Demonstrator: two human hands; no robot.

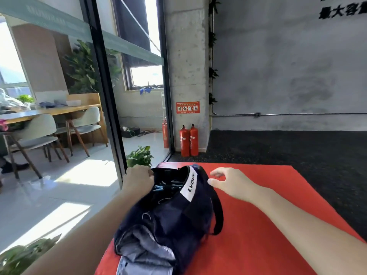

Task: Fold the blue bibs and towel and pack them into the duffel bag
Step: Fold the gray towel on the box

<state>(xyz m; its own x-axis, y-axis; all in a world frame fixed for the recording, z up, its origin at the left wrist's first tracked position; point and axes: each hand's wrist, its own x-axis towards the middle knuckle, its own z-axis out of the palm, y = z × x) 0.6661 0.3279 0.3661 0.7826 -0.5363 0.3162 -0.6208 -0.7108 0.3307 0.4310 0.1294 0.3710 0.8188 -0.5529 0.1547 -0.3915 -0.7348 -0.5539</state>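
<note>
Duffel bag [170,211]: navy, lying on the red mat [268,205] along its left edge; long axis runs from the near left corner of the mat toward the far edge, tilted slightly rightward; far end carries a white label strip; mouth open at the far half, with blue fabric [168,185] showing inside, judged to be the bibs or towel already packed, though which cannot be told; near end shows pale grey-blue cloth [145,255] at an opening, spilling toward the near edge of the mat.

Left hand [138,180]: at the far left rim of the bag's mouth, fingers curled onto the rim, apparently gripping the edge of the opening; touching the bag.

Right hand [228,182]: just beside the far right end of the bag, over the mat; fingers loosely spread, thumb and forefinger apart, holding nothing; thumb close to the label end, contact not certain.

Relation governing the coming move: bag lies between the two hands, its mouth at their level; left hand already on it, right hand nearest the free side of the opening; judged step, closing or settling the mouth.

Black carry strap [217,215]: looped on the bag's right side, resting on the mat.
</note>
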